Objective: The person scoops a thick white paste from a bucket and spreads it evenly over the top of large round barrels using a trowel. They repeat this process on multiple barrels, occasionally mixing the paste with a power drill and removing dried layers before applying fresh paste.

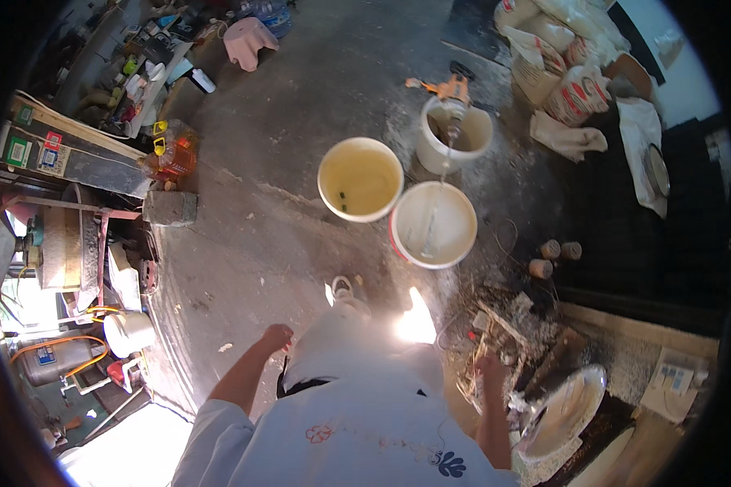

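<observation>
My left hand (278,336) hangs beside my left hip, its fingers curled; whether anything is in it cannot be told. My right hand (491,366) hangs on the other side, over a heap of scraps, and its fingers are hard to make out. Ahead on the floor stand a white bucket of yellowish liquid (360,176) and, touching or nearly touching it, a bucket with a pale content (432,225). An orange power mixer (454,91) lies across a third bucket (429,149), its shaft reaching over the pale one.
Stuffed sacks (579,91) are piled at the upper right. Wood scraps and debris (505,329) lie at my right, near an oval basin (563,414). A pink plastic stool (250,41) and a jug of amber liquid (180,149) stand to the left, with a metal tank (61,360) lower down.
</observation>
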Demonstrator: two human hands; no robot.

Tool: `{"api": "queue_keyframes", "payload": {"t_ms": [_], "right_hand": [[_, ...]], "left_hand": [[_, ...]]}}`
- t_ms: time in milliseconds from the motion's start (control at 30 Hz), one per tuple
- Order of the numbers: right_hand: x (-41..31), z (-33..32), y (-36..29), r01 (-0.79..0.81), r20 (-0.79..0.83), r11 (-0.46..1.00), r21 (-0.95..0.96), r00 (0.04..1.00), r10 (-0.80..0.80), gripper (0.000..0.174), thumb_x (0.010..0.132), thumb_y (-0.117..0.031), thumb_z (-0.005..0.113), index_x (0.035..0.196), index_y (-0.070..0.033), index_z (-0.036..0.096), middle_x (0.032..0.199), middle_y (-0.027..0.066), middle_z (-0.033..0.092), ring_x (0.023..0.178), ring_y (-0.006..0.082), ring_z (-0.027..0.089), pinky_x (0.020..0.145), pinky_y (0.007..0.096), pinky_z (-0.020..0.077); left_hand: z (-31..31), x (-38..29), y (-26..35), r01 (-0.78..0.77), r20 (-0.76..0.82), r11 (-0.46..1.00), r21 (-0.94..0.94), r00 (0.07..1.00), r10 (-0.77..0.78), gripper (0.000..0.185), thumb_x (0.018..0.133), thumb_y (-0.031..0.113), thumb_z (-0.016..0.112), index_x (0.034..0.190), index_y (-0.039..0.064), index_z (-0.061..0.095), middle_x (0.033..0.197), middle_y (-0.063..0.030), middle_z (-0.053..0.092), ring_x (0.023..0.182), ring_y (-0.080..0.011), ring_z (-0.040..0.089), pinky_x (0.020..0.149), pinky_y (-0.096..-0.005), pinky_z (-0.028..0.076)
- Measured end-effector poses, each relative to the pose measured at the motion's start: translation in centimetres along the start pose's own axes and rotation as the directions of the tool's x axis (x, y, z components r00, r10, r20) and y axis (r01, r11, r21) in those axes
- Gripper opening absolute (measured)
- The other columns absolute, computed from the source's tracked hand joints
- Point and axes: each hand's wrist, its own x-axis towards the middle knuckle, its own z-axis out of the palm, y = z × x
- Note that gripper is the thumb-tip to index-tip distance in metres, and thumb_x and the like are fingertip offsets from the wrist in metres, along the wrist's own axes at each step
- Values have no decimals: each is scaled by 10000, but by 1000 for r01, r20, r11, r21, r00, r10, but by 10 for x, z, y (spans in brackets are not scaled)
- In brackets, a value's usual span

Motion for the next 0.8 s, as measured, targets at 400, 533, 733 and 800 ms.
{"api": "queue_keyframes", "payload": {"t_ms": [400,533,733,800], "right_hand": [[4,204,-6,408,310,526,-746,912,-269,205,711,-265,533,650,-85,609,647,133,578,630,242,561,580,339,437],[60,250,-69,250,242,813,-526,960,-139,223,703,-295,526,667,-93,613,667,146,579,643,240,567,568,336,426],[99,283,-153,-342,131,910,235,939,319,295,689,-336,507,723,-72,635,710,179,585,657,254,590,546,361,430],[96,282,-170,-425,176,898,118,899,402,325,681,-360,512,716,-64,640,736,182,596,666,277,593,542,381,429]], "left_hand": [[-243,103,269,-429,-197,872,237,858,475,172,776,174,488,879,72,581,711,-84,602,590,-151,584,531,-284,460],[-255,126,309,-589,42,751,298,794,606,170,771,171,492,881,78,583,709,-65,603,603,-159,580,565,-284,461],[-242,190,428,-529,176,705,472,841,512,186,789,151,519,918,31,578,762,-75,600,661,-120,565,604,-262,454],[-233,209,478,-636,269,460,620,723,636,184,772,147,535,915,41,580,799,-72,603,709,-138,568,635,-278,455]]}}
